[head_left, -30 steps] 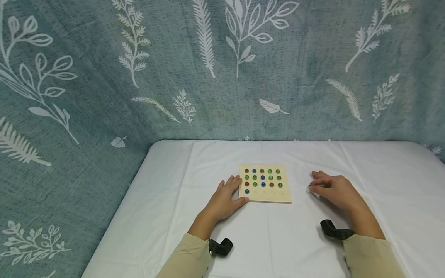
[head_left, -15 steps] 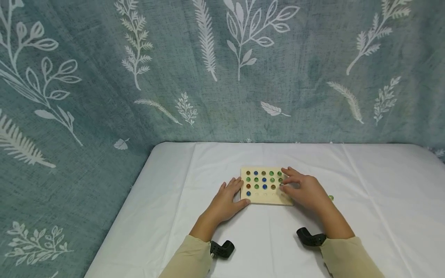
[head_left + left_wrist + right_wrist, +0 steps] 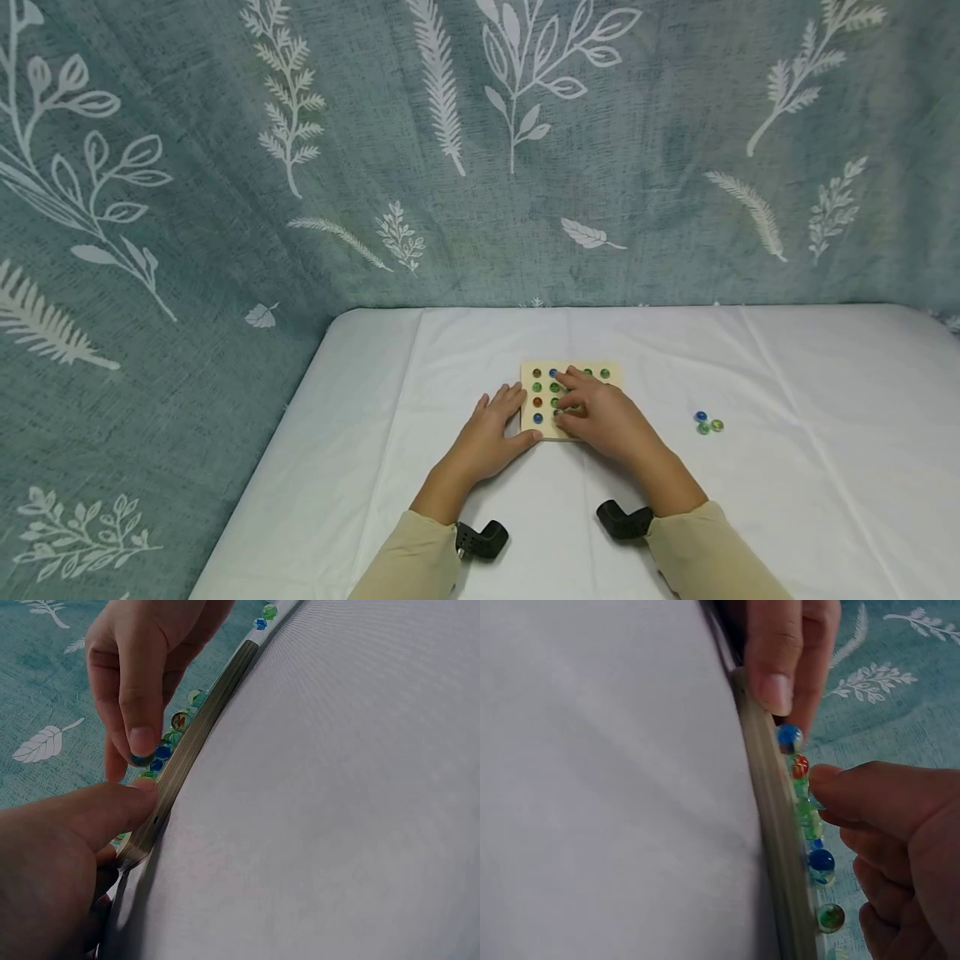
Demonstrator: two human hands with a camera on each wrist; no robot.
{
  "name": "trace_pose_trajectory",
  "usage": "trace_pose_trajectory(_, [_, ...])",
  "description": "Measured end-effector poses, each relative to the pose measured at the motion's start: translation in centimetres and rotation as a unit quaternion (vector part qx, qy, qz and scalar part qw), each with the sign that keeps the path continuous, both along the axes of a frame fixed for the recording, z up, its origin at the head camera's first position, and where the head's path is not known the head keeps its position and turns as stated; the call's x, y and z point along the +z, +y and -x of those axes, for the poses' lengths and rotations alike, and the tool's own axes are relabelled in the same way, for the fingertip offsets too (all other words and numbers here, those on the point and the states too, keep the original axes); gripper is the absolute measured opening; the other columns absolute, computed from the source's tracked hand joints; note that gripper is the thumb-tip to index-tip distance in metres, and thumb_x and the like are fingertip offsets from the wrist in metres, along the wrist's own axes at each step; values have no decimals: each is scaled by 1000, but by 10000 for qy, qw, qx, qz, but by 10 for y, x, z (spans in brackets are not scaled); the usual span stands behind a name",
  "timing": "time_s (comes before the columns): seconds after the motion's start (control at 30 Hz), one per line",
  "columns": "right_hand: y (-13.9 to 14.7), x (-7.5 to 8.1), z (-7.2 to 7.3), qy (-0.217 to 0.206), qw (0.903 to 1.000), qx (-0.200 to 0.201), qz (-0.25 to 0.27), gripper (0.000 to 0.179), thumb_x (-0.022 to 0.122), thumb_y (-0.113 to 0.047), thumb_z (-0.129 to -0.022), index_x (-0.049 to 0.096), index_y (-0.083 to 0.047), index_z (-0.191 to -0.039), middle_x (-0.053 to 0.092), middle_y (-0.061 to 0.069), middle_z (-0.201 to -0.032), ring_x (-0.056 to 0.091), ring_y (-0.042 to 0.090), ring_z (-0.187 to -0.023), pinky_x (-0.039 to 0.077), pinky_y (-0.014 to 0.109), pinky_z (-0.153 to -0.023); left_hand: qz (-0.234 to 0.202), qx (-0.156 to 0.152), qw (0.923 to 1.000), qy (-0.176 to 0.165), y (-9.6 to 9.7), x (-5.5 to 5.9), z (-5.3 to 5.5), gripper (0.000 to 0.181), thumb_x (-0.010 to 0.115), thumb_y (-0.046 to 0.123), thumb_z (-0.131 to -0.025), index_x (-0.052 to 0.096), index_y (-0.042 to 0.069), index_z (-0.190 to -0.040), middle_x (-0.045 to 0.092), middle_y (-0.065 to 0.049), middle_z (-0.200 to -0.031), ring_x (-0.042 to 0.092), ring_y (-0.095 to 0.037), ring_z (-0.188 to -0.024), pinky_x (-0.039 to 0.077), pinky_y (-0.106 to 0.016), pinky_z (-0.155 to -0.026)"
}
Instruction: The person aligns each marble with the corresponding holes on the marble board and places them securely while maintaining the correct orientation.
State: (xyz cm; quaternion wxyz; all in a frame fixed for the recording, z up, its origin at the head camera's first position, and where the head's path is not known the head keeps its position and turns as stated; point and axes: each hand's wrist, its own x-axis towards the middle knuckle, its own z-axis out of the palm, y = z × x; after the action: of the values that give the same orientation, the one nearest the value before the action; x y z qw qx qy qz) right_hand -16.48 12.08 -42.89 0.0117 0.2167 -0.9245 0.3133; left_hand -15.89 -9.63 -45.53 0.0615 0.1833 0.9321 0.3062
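Note:
A pale wooden board (image 3: 546, 395) with rows of glass marbles lies at mid-table. My left hand (image 3: 483, 432) rests at its left edge, fingers stretched along the side and thumb at the front left corner. Over the front row is my right hand (image 3: 606, 419), pinching a dark teal marble (image 3: 141, 760) between thumb and forefinger, just right of the blue marble (image 3: 537, 418) in that row. The right hand covers much of the board's right half in the head view. In the right wrist view, a red marble (image 3: 800, 766) sits near the right thumb.
Three loose marbles lie on the white cloth to the right: a blue one (image 3: 701, 415), a green one (image 3: 703, 428) and a yellow-green one (image 3: 717, 425). A patterned teal curtain (image 3: 480, 208) hangs behind and to the left of the table.
My right hand has moved left from the right side of the table to over the board's front row, carrying the marble. Loose marbles it covered now show. The left hand stays put.

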Motion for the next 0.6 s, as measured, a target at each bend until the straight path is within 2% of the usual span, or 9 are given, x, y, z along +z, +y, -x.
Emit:
trace_pose_trajectory(0.17, [-3, -2, -1, 152, 9997, 76, -195, 16, 77, -18, -85, 78, -10, -99, 49, 11, -149, 35, 35, -144, 39, 59, -111, 4, -63, 10000, 44, 1, 2, 0, 72, 61, 47, -95, 36, 15, -154, 28, 3, -162, 18, -17, -152, 11, -43, -127])
trace_pose_trajectory(0.4, [-4, -3, -1, 102, 9994, 42, -337, 20, 78, -20, -85, 78, -11, -102, 48, 10, -150, 34, 34, -145, 33, 68, -110, 18, -42, 10000, 36, 1, 3, 0, 72, 61, 46, -95, 36, 15, -154, 29, 4, -161, 18, -17, -152, 11, -42, -127])
trace_pose_trajectory(0.6, [-5, -4, -1, 125, 9993, 98, -346, 21, 78, -20, -85, 77, -9, -103, 48, 11, -150, 34, 34, -145, 36, 61, -112, -57, 7, 10000, -58, 0, 1, 0, 72, 61, 47, -95, 35, 16, -154, 28, 4, -162, 17, -17, -152, 11, -42, -127])
